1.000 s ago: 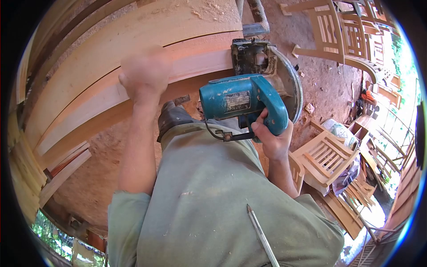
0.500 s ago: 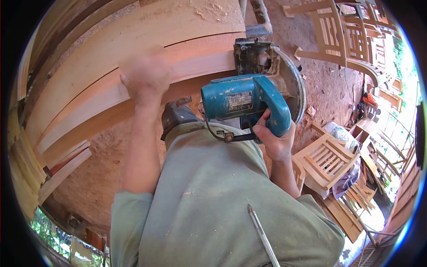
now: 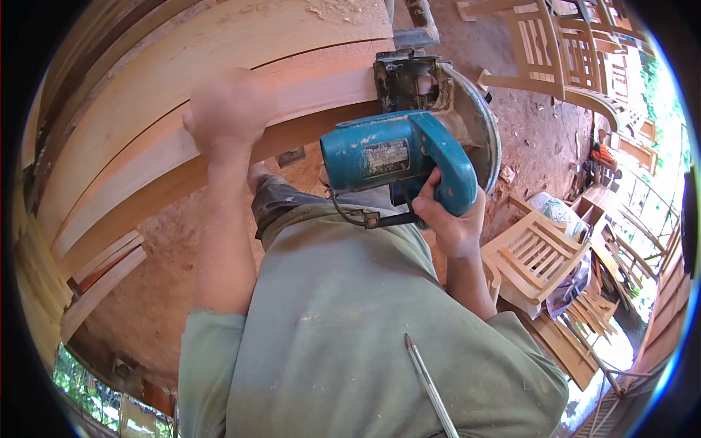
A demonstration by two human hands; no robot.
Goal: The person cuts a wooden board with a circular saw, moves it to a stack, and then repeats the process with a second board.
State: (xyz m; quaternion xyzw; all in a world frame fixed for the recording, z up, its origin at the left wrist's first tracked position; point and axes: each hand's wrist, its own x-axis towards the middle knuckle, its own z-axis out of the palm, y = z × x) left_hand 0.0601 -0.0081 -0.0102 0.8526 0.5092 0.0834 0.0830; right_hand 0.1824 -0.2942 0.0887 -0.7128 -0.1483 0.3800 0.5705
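Note:
My right hand (image 3: pixel 453 215) is wrapped round the rear handle of a teal circular saw (image 3: pixel 380 155), a thumb and fingers showing at the grip. The saw's dusty base and blade guard (image 3: pixel 467 109) sit at the right end of a pale wooden board (image 3: pixel 321 93), overlapping it in this view. Over that same board, farther left, is my left hand (image 3: pixel 230 109), smeared by motion so its fingers do not show clearly. A thin dark line (image 3: pixel 292 52) runs between this board and a wider plank (image 3: pixel 139 109) beyond it.
Sawdust (image 3: pixel 350 11) lies on the wide plank. Wooden chairs (image 3: pixel 540 51) stand at upper right, and a slatted chair part (image 3: pixel 537 255) sits by scrap wood (image 3: pixel 588 321) on the right. More lumber (image 3: pixel 109 274) is at lower left. A pen (image 3: pixel 431 387) rests against my green shirt.
The saw and my right hand have shifted slightly to the left in view. My left hand has also moved a little left and stays blurred over the board.

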